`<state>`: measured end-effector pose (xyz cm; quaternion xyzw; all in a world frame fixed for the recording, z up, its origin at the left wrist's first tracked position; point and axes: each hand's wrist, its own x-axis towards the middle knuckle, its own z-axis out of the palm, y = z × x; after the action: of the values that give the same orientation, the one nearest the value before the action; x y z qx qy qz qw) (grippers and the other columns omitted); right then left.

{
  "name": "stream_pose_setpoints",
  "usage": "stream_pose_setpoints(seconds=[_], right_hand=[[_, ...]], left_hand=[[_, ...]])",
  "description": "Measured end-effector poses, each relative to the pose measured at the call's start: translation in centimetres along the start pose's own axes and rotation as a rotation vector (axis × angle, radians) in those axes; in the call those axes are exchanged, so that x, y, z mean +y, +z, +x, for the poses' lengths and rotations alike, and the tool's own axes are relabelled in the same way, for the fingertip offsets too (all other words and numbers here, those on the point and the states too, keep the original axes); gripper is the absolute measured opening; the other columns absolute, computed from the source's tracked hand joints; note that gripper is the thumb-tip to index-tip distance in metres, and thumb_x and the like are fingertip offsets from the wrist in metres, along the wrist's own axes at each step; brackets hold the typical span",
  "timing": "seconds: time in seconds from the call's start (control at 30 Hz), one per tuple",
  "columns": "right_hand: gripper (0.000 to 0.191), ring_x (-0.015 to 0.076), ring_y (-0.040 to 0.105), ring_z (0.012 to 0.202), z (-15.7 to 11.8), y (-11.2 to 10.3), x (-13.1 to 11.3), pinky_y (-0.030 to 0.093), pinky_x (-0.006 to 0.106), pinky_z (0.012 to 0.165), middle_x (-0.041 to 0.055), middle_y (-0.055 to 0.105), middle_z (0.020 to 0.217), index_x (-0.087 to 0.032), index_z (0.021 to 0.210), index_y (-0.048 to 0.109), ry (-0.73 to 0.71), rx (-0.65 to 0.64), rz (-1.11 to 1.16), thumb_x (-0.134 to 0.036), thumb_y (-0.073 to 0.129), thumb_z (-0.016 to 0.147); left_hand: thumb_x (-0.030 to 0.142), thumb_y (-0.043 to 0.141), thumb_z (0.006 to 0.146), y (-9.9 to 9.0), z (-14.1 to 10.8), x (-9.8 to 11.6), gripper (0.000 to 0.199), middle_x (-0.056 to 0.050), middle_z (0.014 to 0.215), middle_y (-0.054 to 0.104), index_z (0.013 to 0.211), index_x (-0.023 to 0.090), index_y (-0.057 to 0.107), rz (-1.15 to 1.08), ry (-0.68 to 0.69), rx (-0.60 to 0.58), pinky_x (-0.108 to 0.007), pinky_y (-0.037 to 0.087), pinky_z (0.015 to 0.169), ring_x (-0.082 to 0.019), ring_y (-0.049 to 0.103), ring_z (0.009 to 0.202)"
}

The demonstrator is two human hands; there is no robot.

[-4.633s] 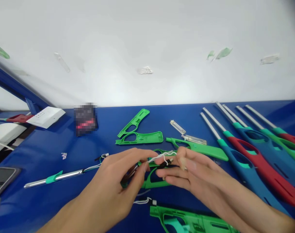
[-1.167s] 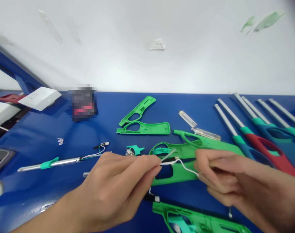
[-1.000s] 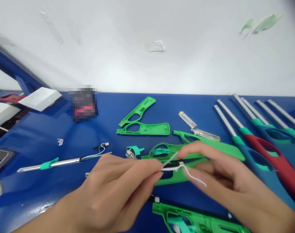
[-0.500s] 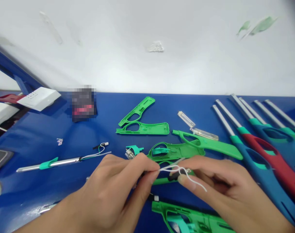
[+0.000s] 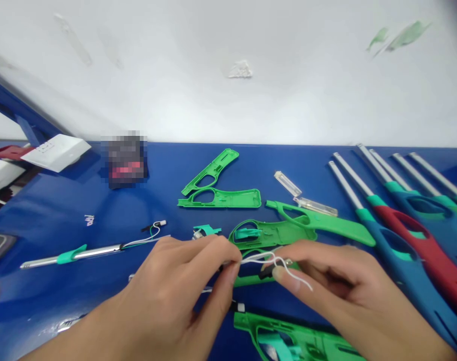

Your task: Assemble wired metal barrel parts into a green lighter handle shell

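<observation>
Above the glossy blue desk, well in from its far edge, the left hand is pinched tight, the right hand curled nearly closed — just beyond, a hollow green plastic handle half. Thin white wires run from the left's pinch — the right grips a small black plastic piece.

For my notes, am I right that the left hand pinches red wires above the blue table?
Not quite: the wires are white, not red, as the head view shows; the left hand pinches them above the blue table.
</observation>
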<state>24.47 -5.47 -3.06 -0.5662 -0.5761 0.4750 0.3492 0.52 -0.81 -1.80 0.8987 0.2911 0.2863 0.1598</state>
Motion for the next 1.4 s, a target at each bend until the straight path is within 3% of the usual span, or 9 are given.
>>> stream_pose_setpoints(seconds=[0.17, 0.37, 0.5, 0.6, 0.7, 0.87, 1.0, 1.27, 1.4], right_hand=[[0.034, 0.0140, 0.027, 0.051, -0.5, -0.1, 0.4, 0.024, 0.028, 0.043, -0.0055, 0.039, 0.056, -0.029, 0.093, 0.083, 0.076, -0.079, -0.013, -0.058, 0.067, 0.099], [0.038, 0.0139, 0.024, 0.054, -0.3, 0.1, 0.5, 0.020, 0.030, 0.046, -0.0062, 0.034, 0.061, -0.027, 0.092, 0.078, 0.104, -0.115, -0.042, -0.059, 0.062, 0.103], [0.040, 0.0131, 0.023, 0.055, 0.0, 0.3, 0.4, 0.021, 0.029, 0.046, -0.0071, 0.029, 0.061, -0.025, 0.081, 0.069, 0.045, -0.089, -0.103, -0.053, 0.059, 0.106], [0.039, 0.0122, 0.024, 0.055, -0.1, 0.4, 0.4, 0.021, 0.028, 0.046, -0.0075, 0.030, 0.061, -0.024, 0.076, 0.062, -0.017, -0.079, -0.164, -0.046, 0.057, 0.109], [0.040, 0.0115, 0.025, 0.055, -0.2, 0.3, 0.6, 0.022, 0.027, 0.046, -0.0075, 0.032, 0.062, -0.023, 0.074, 0.059, -0.079, -0.076, -0.208, -0.040, 0.056, 0.110], [0.036, 0.0104, 0.024, 0.052, -0.1, 0.3, 0.6, 0.021, 0.026, 0.043, -0.0085, 0.034, 0.059, -0.023, 0.078, 0.066, -0.183, -0.066, -0.278, -0.034, 0.058, 0.111], [0.039, 0.0093, 0.027, 0.051, -0.1, 0.4, 0.4, 0.022, 0.024, 0.042, -0.0091, 0.038, 0.058, -0.023, 0.072, 0.058, -0.233, -0.038, -0.279, -0.031, 0.060, 0.110], [0.040, 0.0090, 0.032, 0.049, -0.2, 0.3, 0.2, 0.024, 0.023, 0.040, -0.0084, 0.048, 0.056, -0.023, 0.072, 0.061, -0.278, -0.028, -0.322, -0.033, 0.059, 0.111], [0.036, 0.0101, 0.045, 0.050, -0.2, 0.2, 0.3, 0.039, 0.021, 0.046, -0.0063, 0.062, 0.060, -0.024, 0.082, 0.073, -0.256, -0.059, -0.329, -0.036, 0.057, 0.112]], left_hand=[[0.009, 0.053, 0.103, 0.3, -0.1, -0.1, 0.015, 0.003, 0.085, 0.075, 0.110, 0.022, 0.057, 0.026, 0.013, 0.009, -0.031, 0.047, 0.052, -0.014, 0.068, 0.060], [0.010, 0.059, 0.102, 1.0, 0.0, -0.5, 0.015, 0.000, 0.088, 0.078, 0.113, 0.019, 0.061, 0.032, 0.010, 0.035, -0.029, 0.051, 0.056, -0.015, 0.072, 0.064], [0.009, 0.061, 0.099, 1.3, 0.0, -0.2, 0.028, -0.007, 0.110, 0.079, 0.126, 0.015, 0.064, 0.079, 0.035, 0.075, -0.029, 0.062, 0.084, -0.018, 0.077, 0.094], [0.006, 0.060, 0.101, 1.7, -0.1, 0.2, 0.035, -0.010, 0.130, 0.075, 0.134, 0.014, 0.066, 0.048, 0.070, 0.065, -0.027, 0.058, 0.108, -0.016, 0.072, 0.120], [0.007, 0.060, 0.103, 2.3, -0.2, 0.4, 0.038, -0.009, 0.139, 0.074, 0.140, 0.013, 0.067, -0.057, 0.026, 0.051, -0.020, 0.052, 0.116, -0.013, 0.069, 0.131], [0.006, 0.064, 0.101, 2.9, 0.5, 0.3, 0.032, -0.003, 0.126, 0.082, 0.130, 0.015, 0.075, -0.296, -0.042, 0.090, -0.011, 0.053, 0.111, -0.007, 0.075, 0.120], [0.004, 0.066, 0.098, 2.7, 1.3, 0.5, 0.024, -0.001, 0.112, 0.085, 0.115, 0.013, 0.080, -0.345, -0.086, 0.108, -0.005, 0.055, 0.101, -0.005, 0.079, 0.105], [0.003, 0.065, 0.098, 2.4, 1.4, 0.7, 0.024, -0.001, 0.107, 0.083, 0.112, 0.015, 0.080, -0.389, -0.125, 0.071, -0.008, 0.059, 0.091, -0.006, 0.079, 0.097], [0.004, 0.063, 0.100, 2.2, 1.3, 0.4, 0.026, 0.000, 0.106, 0.083, 0.115, 0.019, 0.078, -0.365, -0.138, 0.067, -0.012, 0.061, 0.090, -0.008, 0.078, 0.097]])
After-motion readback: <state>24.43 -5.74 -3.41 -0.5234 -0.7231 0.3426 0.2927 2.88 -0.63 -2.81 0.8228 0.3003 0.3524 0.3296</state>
